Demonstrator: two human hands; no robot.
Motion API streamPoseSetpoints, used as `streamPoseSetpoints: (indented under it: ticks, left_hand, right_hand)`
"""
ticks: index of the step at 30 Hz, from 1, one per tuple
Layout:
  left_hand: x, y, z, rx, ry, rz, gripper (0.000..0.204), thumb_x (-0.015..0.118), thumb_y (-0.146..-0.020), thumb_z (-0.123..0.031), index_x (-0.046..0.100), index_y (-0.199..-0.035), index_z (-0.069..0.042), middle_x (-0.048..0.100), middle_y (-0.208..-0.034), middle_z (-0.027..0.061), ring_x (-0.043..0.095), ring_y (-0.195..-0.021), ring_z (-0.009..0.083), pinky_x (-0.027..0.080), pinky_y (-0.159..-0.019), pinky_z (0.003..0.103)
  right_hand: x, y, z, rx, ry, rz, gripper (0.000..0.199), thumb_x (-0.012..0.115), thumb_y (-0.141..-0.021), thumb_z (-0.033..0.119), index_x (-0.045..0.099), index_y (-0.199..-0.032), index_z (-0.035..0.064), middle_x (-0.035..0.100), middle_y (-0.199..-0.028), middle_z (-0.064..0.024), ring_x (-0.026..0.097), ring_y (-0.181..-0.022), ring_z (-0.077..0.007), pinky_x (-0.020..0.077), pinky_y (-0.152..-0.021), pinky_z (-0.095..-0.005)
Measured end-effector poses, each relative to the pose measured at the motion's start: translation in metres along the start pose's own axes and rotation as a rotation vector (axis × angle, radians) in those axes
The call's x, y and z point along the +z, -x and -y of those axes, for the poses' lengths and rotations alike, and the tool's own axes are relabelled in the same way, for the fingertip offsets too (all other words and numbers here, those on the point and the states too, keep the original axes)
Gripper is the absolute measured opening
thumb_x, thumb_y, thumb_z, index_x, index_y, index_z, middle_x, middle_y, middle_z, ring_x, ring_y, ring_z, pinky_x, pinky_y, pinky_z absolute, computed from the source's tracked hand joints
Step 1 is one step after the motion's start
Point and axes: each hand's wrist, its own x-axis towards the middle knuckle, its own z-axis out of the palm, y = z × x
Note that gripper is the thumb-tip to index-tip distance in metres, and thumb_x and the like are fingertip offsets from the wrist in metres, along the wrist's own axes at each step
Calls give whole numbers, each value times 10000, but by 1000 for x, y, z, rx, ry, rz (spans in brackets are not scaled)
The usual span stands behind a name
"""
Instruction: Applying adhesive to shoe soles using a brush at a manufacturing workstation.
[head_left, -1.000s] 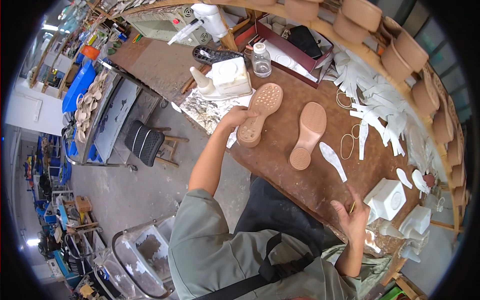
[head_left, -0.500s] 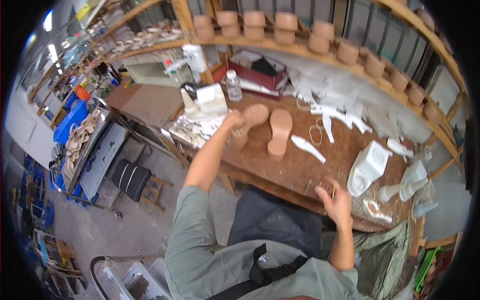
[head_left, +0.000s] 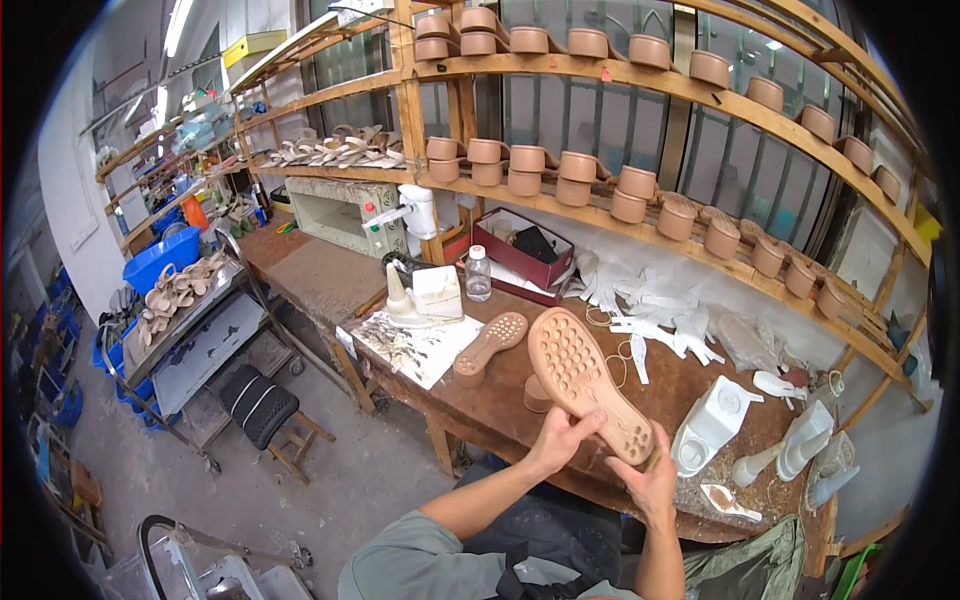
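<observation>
A tan shoe sole (head_left: 580, 365), its face covered in round hollows, is held tilted up above the bench. My left hand (head_left: 565, 440) grips its lower left edge with the thumb on the face. My right hand (head_left: 648, 472) holds its lower right end; a small thin thing shows by those fingers, too blurred to name. To the left, a second tan sole (head_left: 490, 345) with a raised heel lies on the bench. Part of a tan heel block (head_left: 537, 395) shows from behind the held sole, which hides the rest.
White shoe-shaped moulds (head_left: 715, 425) and plastic cones stand at the right. Behind are white cut pieces (head_left: 660, 330), a clear bottle (head_left: 478, 275) and a maroon box (head_left: 520, 250). Shelves above carry rows of tan platform soles (head_left: 630, 195). A stool (head_left: 258, 405) stands at left.
My left hand has left the sole at the left and moved right. Both hands now hold a dimpled sole in front of me. The view has tilted up, showing more shelves.
</observation>
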Motion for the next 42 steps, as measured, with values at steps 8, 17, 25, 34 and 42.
streamPoseSetpoints:
  ticks: [8,17,25,34,42]
  left_hand:
    - [-32,-25,7,-67,127,352,1064,788,-663,-281,108,-1441,-26,334,-1405,132,346,-1311,242,308,-1078,380]
    - [-23,-25,104,355,-570,105,1160,874,-547,-328,141,-1390,-15,357,-1323,166,422,-1209,280,373,-1016,408]
    - [-6,-9,103,167,-826,183,1155,872,-539,-364,170,-1389,-18,392,-1334,176,418,-1226,274,324,-1035,409]
    - [3,-5,85,-194,-1805,738,872,457,-714,-732,330,-1420,-236,282,-1466,22,200,-1361,274,69,-1123,467]
    - [-1,10,104,-780,82,41,870,571,-764,-600,215,-1443,-189,275,-1464,49,179,-1377,256,79,-1122,463]
  right_hand:
    - [-77,7,-28,442,-471,270,818,841,-611,108,431,-1303,-39,568,-1177,-83,532,-1092,-174,416,-963,-336]
    - [-139,7,-113,590,-341,-562,321,548,-936,296,604,-962,-19,641,-762,-74,610,-593,-132,455,-478,-222]
    - [-122,16,-107,630,-85,-422,192,658,-863,123,663,-976,-32,667,-824,-62,599,-682,-90,466,-587,-221]
    - [-113,5,-120,477,264,-350,150,667,-836,112,678,-926,-8,667,-789,-107,625,-663,-154,477,-595,-260]
    - [-110,3,-124,455,291,-292,131,671,-825,99,678,-903,-5,660,-772,-117,623,-634,-172,476,-571,-272]
